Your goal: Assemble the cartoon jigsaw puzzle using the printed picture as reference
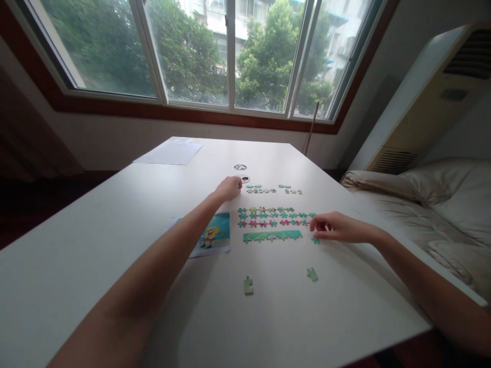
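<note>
My left hand reaches far across the table, its fingers pinched at a small teal puzzle piece at the left end of the back rows. My right hand hovers at the right end of the nearer rows, fingers curled and apart, the thumb beside a teal puzzle piece. Between the hands lie several rows of loose puzzle pieces, teal, yellow and pink. A joined green strip of puzzle lies in front of them. Closer to me are two pale green pieces, one notched piece and one tilted piece.
Under my left forearm lies a picture sheet with a yellow cartoon figure. Two round stickers or discs, a farther disc and a nearer disc, are past the rows. White paper lies at the table's far left corner. A sofa stands right.
</note>
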The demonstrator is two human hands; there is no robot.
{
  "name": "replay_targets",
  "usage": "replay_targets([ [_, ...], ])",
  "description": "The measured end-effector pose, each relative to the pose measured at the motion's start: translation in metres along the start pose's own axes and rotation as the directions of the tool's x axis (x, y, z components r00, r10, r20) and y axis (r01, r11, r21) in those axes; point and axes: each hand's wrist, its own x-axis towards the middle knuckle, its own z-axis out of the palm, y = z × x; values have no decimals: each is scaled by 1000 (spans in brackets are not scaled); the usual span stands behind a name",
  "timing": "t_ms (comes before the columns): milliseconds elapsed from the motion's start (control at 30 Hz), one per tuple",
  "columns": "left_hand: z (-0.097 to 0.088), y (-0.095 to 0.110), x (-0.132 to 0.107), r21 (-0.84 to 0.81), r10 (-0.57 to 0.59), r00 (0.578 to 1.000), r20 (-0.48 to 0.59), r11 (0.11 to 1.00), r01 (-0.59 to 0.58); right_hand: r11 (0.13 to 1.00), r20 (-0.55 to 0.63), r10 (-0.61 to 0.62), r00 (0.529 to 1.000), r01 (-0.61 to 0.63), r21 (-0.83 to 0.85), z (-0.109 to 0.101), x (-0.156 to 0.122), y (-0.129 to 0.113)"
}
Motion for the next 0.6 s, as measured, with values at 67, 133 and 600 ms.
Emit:
replay_targets([
  [67,-3,5,-8,-105,-12,1000,1,994,12,1000,-105,-7,994,7,-1,-1,1,-2],
  [133,-5,15,-21,-233,-13,1000,4,972,13,1000,-200,-15,980,17,9,-1,3,-4],
  [600,23,96,-139,-820,138,967,213,564,100,732,-412,47,910,250,634,53,21,-56],
])
